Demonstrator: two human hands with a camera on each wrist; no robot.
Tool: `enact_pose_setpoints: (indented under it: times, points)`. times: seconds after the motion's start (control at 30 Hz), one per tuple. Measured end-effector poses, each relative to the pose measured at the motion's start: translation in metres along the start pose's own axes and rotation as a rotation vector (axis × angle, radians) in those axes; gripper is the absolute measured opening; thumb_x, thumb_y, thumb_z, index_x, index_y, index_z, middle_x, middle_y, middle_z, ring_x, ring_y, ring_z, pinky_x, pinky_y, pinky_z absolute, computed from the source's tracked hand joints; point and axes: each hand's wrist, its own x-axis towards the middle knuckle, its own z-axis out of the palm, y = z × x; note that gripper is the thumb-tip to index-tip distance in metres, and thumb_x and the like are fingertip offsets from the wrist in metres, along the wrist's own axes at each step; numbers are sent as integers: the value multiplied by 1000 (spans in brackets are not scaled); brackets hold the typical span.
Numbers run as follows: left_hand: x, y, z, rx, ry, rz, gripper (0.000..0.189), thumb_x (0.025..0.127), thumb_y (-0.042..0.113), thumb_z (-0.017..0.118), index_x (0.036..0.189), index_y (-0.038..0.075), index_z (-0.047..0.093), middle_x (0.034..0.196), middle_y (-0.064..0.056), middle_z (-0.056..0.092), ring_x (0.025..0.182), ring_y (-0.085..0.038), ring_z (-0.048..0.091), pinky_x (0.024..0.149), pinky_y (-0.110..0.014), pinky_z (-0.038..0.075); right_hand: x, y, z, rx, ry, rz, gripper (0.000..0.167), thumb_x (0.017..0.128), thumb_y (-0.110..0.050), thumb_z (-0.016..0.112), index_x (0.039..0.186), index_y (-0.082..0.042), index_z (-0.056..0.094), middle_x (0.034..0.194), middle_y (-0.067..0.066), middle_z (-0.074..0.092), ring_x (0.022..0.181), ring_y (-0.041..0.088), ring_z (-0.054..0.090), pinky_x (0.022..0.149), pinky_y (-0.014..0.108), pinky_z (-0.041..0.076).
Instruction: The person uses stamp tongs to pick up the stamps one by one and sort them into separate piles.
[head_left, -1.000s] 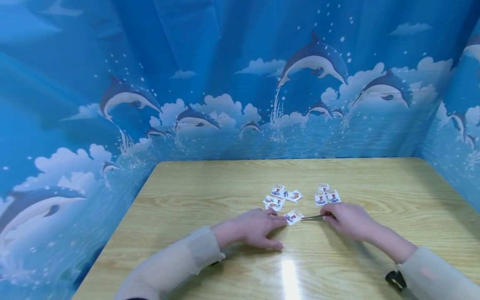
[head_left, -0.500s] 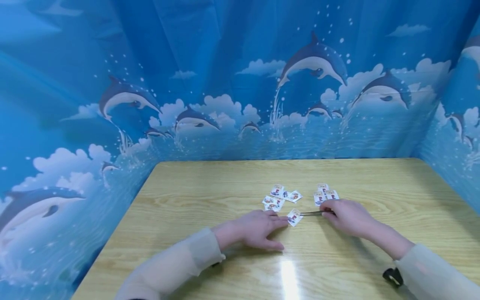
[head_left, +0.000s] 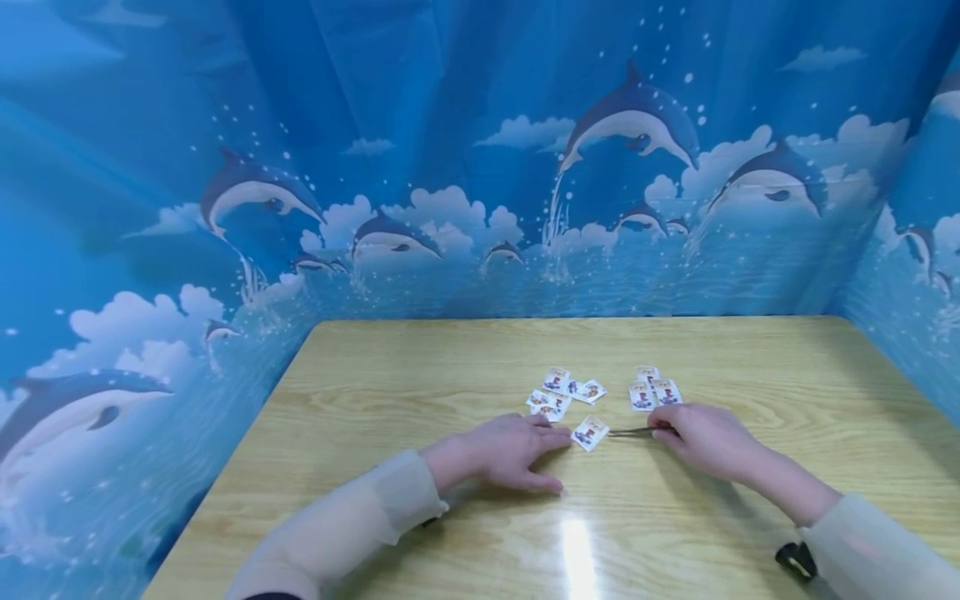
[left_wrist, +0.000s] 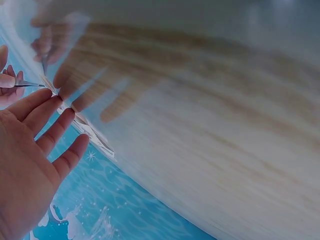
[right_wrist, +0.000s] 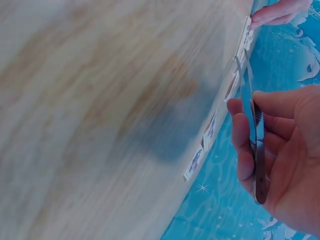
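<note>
My right hand (head_left: 705, 442) holds metal tweezers (right_wrist: 259, 170) between thumb and fingers. In the right wrist view their two tips stand a little apart. Seen from the head, the tips reach the right corner of a small white square card (head_left: 590, 434) printed with a coloured picture. At that card's left edge are the fingertips of my left hand (head_left: 513, 454), palm down over the table, fingers extended and thumb spread. The left wrist view shows this hand (left_wrist: 40, 150) with its fingers straight and apart.
Behind the left hand lies a loose cluster of similar cards (head_left: 556, 381), some overlapping. Farther right, just beyond the right hand, is a tighter group of 3 cards (head_left: 642, 397). The wood-grain table (head_left: 420, 358) ends at a blue dolphin-print curtain (head_left: 450, 275).
The small card has turned back and forth slightly near the left fingertips. The tweezers' tips shifted left, then back right. The left hand has hardly moved, and the other cards lie as before.
</note>
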Motion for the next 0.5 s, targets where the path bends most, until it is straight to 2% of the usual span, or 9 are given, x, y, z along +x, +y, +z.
enact_pose_setpoints:
  times: [0.17, 0.37, 0.5]
  points:
    - [0, 2, 1, 2, 0, 21, 76, 93, 67, 41, 153, 21, 31, 155, 7, 31, 142, -21, 28, 114, -39, 25, 6, -2, 1, 18, -13, 3, 8, 85, -8, 71, 92, -11, 71, 83, -2, 68, 74, 18, 65, 63, 40, 55]
    - [-1, 8, 0, 7, -2, 55, 76, 93, 67, 41, 153, 21, 33, 155, 9, 31, 140, -17, 31, 113, -36, 27, 14, -2, 1, 21, -24, -7, 9, 86, -7, 70, 85, -16, 68, 76, -10, 62, 66, 8, 56, 53, 31, 46]
    - [-1, 11, 2, 23, 7, 67, 75, 93, 67, 42, 152, 20, 34, 154, 8, 33, 139, -16, 33, 112, -34, 29, 16, -2, 1, 21, -22, -9, 5, 87, -8, 70, 87, -14, 69, 79, -8, 64, 67, 10, 59, 54, 31, 48]
